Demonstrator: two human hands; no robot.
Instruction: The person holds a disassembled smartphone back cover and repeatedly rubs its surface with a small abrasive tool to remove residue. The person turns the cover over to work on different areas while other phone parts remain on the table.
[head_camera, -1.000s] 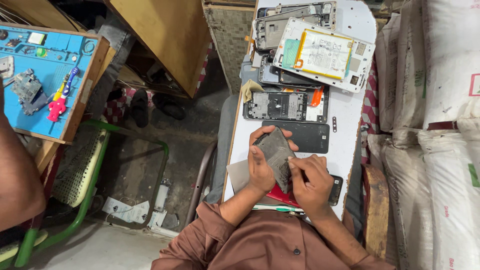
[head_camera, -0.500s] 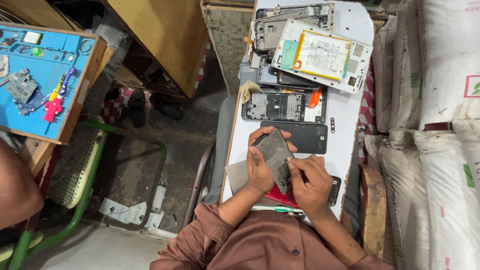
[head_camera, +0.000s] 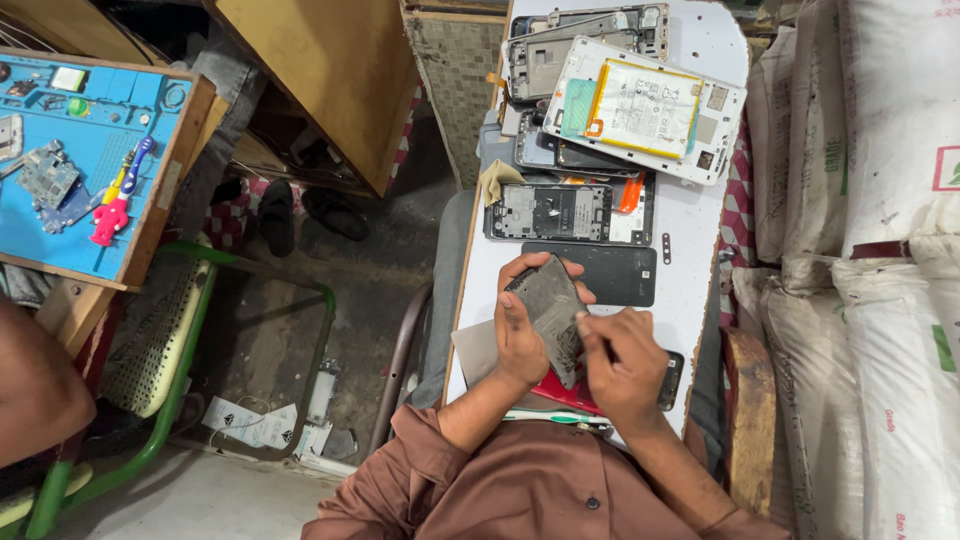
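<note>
the left hand (head_camera: 520, 335) grips a grey phone panel (head_camera: 551, 312), fingers wrapped round its far edge, holding it tilted just above the near end of the white board (head_camera: 690, 230). the right hand (head_camera: 625, 365) is closed, fingertips pinched against the panel's right edge; whether it holds a small tool i cannot tell. as i judge it, the step is working something loose along that edge, and it goes best with the left hand steadying the panel flat and the right pressing lightly, moving along the edge rather than levering in one spot, since a thin panel may crack. under the hands lies a red piece (head_camera: 560, 392), and a small black part (head_camera: 670, 380) sits beside the right hand. just beyond, mid-board, lies a black phone (head_camera: 610, 272), then an opened grey frame (head_camera: 548, 212). at the far end, a white tablet back (head_camera: 650, 108) with its battery rests on stacked frames (head_camera: 560, 45). far left, a blue mat (head_camera: 90, 150) carries small tools
</note>
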